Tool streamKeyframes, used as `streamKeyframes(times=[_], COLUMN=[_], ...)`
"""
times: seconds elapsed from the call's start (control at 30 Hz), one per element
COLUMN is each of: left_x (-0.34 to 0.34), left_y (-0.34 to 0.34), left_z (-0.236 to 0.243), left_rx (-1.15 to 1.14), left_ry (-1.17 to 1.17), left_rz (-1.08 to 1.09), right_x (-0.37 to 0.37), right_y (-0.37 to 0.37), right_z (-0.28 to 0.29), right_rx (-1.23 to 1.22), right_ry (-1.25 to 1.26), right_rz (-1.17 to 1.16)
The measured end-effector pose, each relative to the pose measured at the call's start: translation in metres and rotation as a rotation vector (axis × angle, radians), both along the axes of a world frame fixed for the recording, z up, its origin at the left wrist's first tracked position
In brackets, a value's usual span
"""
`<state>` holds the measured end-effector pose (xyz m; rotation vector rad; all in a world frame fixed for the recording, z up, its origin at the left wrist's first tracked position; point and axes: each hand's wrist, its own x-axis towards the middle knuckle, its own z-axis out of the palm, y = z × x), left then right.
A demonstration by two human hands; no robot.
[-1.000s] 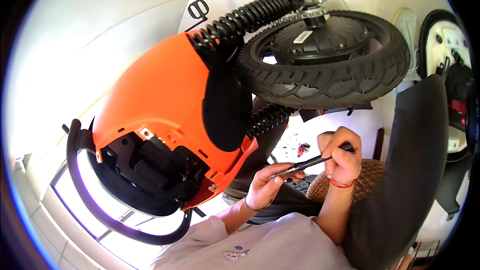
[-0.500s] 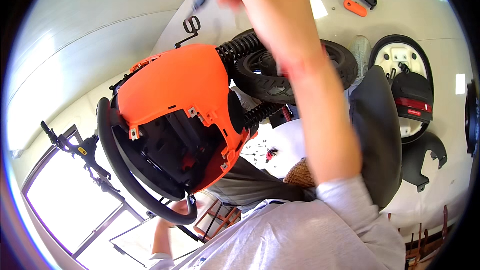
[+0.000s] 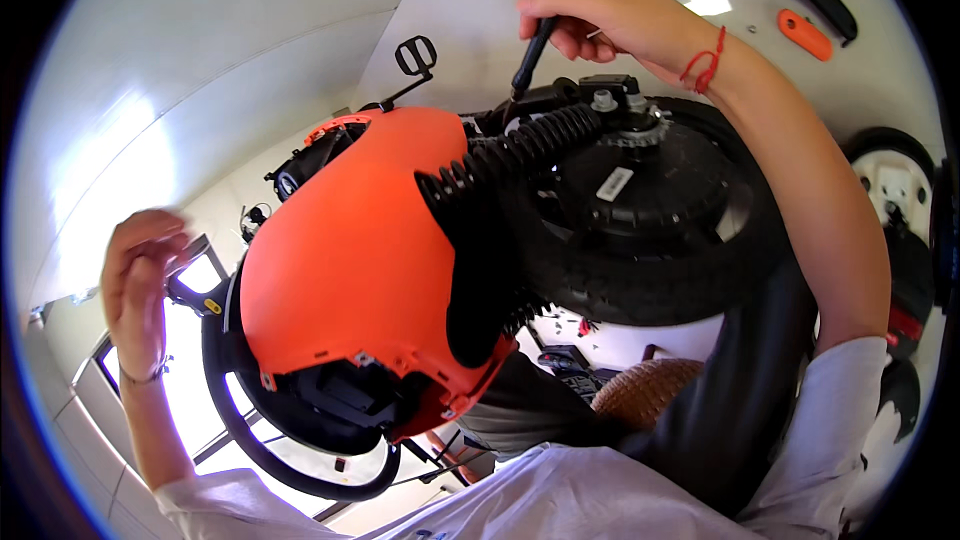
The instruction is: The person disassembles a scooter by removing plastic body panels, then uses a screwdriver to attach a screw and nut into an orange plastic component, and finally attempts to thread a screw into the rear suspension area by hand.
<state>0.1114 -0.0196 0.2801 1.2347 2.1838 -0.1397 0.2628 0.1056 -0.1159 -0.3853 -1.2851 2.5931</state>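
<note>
Holding a dark screwdriver (image 3: 532, 52) in my right hand (image 3: 610, 15), fingers clamped on its handle, I have its tip down by the wheel (image 3: 640, 210) hub's axle nut (image 3: 602, 98). Nut and orange shell (image 3: 350, 260) look mounted, so disassembly seems barely begun. My left hand (image 3: 140, 275) is raised beside the shell, fingers loosely curled, gripping nothing I can make out.
</note>
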Motion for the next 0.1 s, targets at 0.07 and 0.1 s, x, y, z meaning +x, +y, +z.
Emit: streamKeyframes(times=[0.07, 0.1], left_x=[0.014, 0.015], left_y=[0.048, 0.053], left_z=[-0.086, -0.088], left_rx=[-0.337, -0.362], left_ry=[-0.228, -0.216], left_rz=[-0.098, -0.091], right_x=[-0.009, -0.014], right_y=[-0.005, -0.01], right_z=[-0.029, -0.037], right_rx=[-0.047, -0.062], right_ry=[-0.001, 0.037], right_rz=[-0.015, -0.046])
